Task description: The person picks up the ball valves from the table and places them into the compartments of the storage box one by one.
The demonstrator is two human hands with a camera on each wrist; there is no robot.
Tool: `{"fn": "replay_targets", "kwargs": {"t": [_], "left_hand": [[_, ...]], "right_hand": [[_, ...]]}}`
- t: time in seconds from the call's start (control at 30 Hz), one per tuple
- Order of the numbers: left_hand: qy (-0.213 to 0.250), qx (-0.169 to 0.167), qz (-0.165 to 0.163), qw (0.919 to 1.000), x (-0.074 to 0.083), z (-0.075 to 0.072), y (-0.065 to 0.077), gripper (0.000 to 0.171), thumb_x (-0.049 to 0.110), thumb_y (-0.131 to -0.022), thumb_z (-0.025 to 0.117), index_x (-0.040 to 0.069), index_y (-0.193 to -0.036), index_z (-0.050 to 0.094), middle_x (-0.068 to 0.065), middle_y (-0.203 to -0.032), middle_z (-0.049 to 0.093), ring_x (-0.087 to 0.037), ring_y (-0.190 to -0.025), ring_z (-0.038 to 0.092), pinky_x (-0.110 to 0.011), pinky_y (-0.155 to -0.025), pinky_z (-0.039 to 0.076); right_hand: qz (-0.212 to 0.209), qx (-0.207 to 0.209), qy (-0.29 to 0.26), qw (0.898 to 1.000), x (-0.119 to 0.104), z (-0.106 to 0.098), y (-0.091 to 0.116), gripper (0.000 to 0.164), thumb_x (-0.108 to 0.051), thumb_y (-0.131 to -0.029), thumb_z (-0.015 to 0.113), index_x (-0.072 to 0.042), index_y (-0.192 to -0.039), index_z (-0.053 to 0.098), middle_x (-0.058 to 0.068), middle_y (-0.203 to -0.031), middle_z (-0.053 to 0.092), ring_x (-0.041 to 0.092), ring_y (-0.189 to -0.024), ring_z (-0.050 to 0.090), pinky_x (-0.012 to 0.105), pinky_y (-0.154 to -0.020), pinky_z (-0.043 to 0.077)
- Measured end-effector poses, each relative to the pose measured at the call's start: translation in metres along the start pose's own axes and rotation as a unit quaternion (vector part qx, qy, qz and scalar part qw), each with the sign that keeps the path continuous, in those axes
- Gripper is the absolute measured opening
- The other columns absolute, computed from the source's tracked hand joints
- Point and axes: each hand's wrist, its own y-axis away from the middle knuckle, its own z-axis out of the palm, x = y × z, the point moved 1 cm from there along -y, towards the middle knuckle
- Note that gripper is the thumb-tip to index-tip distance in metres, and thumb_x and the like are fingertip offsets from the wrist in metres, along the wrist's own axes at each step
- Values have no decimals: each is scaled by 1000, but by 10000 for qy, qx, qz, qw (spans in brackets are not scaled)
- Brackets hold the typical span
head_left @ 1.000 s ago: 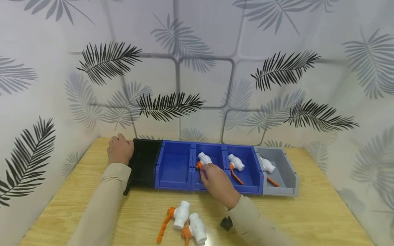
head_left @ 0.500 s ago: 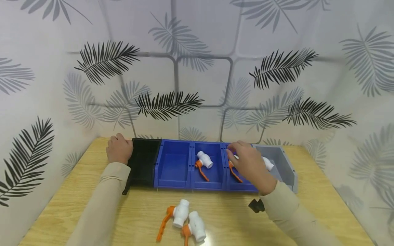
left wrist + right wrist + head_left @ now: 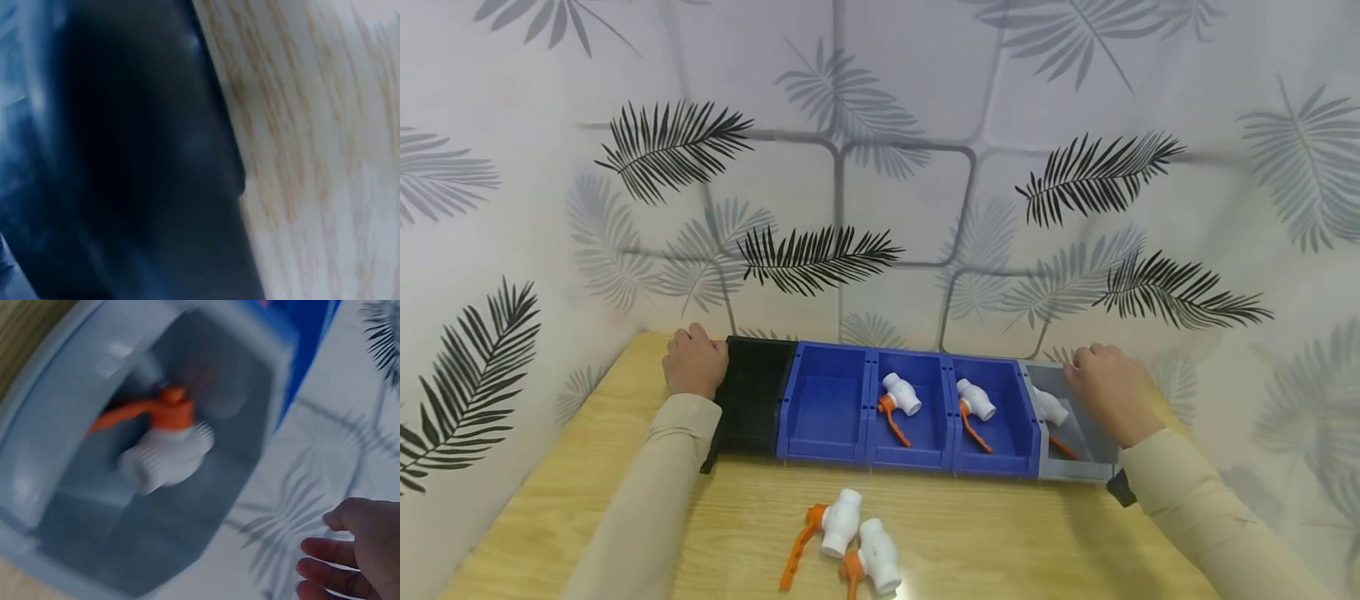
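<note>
My left hand [image 3: 696, 361] grips the outer left side of a black bin [image 3: 758, 392], its fingers curled at the rim. In the left wrist view the dark bin wall [image 3: 156, 156] fills much of the frame and the hand is out of sight. My right hand [image 3: 1108, 390] hangs over the right side of the grey bin [image 3: 1093, 446]. Its fingers are loosely bent and hold nothing in the right wrist view. A white ball valve [image 3: 175, 453] with an orange handle lies in that bin. Similar ball valves lie in the middle blue bin [image 3: 902, 396] and the right blue bin [image 3: 976, 400].
The left blue bin [image 3: 824, 408] stands between the black bin and the other blue ones, all joined in a row. Two more ball valves, one [image 3: 842, 523] beside another [image 3: 878, 557], lie on the wooden table [image 3: 985, 542] in front. A patterned wall [image 3: 910, 208] rises behind.
My right hand has let go of the ball valve in the middle blue bin and moved right, past the right blue bin, to the grey bin. The left hand stays at the black bin.
</note>
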Motion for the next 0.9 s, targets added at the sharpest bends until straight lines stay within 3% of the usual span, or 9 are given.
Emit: {"fn": "replay_targets", "kwargs": {"t": [0.27, 0.5, 0.6, 0.77, 0.9], "left_hand": [[-46, -199, -32, 9998, 2, -5, -2, 22, 14, -85, 44, -8, -83, 45, -27, -79, 47, -46, -73, 49, -58, -62, 40], [-78, -208, 7, 9998, -1, -1, 0, 24, 16, -86, 42, -8, -84, 47, -27, -79, 47, -45, -72, 49, -57, -61, 41], [-110, -168, 9, 9998, -2, 0, -1, 24, 15, -85, 43, -8, -84, 47, -26, -78, 47, -45, -71, 49, -57, -61, 41], [-113, -54, 58, 9999, -3, 1, 0, 21, 14, -84, 45, -7, -81, 46, -25, -75, 46, -44, -69, 48, -57, -58, 41], [-56, 62, 150, 9999, -4, 0, -2, 20, 13, -83, 46, -6, -78, 44, -25, -73, 45, -44, -66, 48, -57, -55, 40]], "right_hand": [[541, -128, 410, 9976, 39, 24, 18, 37, -21, -89, 58, -1, -58, 48, 11, -52, 47, 33, -47, 47, 48, -42, 39], [999, 3, 393, 9942, 53, 45, 22, 39, -27, -90, 55, 0, -63, 45, 18, -58, 51, 38, -52, 50, 51, -46, 39], [1206, -132, 439, 9916, 55, 54, 24, 41, -30, -91, 52, 3, -66, 47, 21, -61, 52, 40, -56, 52, 52, -49, 39], [1640, -711, 317, 9834, 60, 65, 25, 40, -29, -93, 45, 4, -72, 49, 24, -69, 54, 43, -68, 53, 54, -63, 36], [1881, -951, 8, 9775, 65, 70, 23, 39, -26, -95, 39, 2, -70, 50, 22, -69, 54, 43, -68, 52, 54, -63, 33]]}}
